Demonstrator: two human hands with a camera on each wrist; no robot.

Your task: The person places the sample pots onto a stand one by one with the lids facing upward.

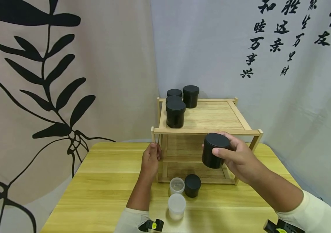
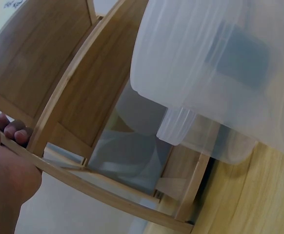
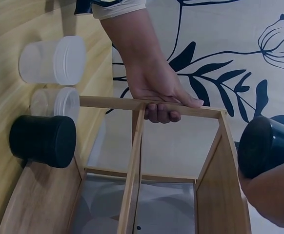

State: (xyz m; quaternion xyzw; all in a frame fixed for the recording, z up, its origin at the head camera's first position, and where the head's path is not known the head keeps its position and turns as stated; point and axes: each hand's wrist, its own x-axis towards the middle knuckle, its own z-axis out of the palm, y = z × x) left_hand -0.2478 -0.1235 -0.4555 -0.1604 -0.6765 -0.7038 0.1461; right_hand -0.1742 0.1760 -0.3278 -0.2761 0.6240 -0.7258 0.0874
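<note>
My right hand (image 1: 242,158) grips a black lidded jar (image 1: 211,157) in front of the wooden shelf rack (image 1: 206,131), thumb on the near side, the far fingers mostly hidden. My left hand (image 1: 150,161) holds the rack's left front post, with its fingers curled round the wood, as the right wrist view also shows. Several black jars (image 1: 175,116) stand upright at the left of the top shelf. On the table before the rack are another black jar (image 1: 192,186) and two translucent jars, one nearer me (image 1: 177,207) and one behind it (image 1: 177,185).
The rack stands on a wood-grain table (image 1: 104,181); its lower shelves (image 1: 183,159) lie beneath the top one. Behind hangs a pale curtain (image 1: 119,64) with black leaf prints on the left and black writing on the right.
</note>
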